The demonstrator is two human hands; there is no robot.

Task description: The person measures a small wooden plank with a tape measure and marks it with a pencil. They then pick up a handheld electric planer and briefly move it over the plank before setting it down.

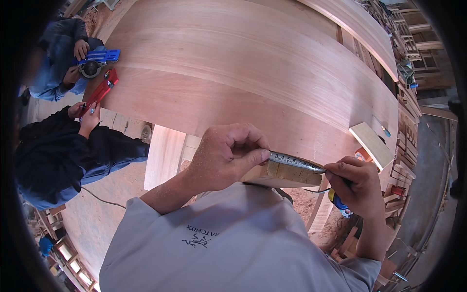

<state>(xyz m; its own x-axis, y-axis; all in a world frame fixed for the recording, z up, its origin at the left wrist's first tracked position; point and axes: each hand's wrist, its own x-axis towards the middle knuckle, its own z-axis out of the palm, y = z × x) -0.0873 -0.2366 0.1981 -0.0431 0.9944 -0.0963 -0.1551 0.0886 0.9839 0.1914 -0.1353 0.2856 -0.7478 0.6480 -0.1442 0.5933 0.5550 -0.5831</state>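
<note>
A steel tape measure (296,162) is stretched across the near edge of a pale wooden block (292,176) in front of my chest. My left hand (224,155) pinches the blade's left end between thumb and forefinger at the block's corner. At the other end, my right hand (357,182) pinches the blade near the block's right corner. Below the right hand's fingers shows a yellow and blue case (340,202), partly hidden by that hand.
A broad reddish wood panel (233,73) spreads ahead. On its right lie a pale board (372,145) and a small screwdriver-like tool (385,131). At left, one person holds a blue jig (99,56), another a red one (102,90). Lumber (408,107) lines the right side.
</note>
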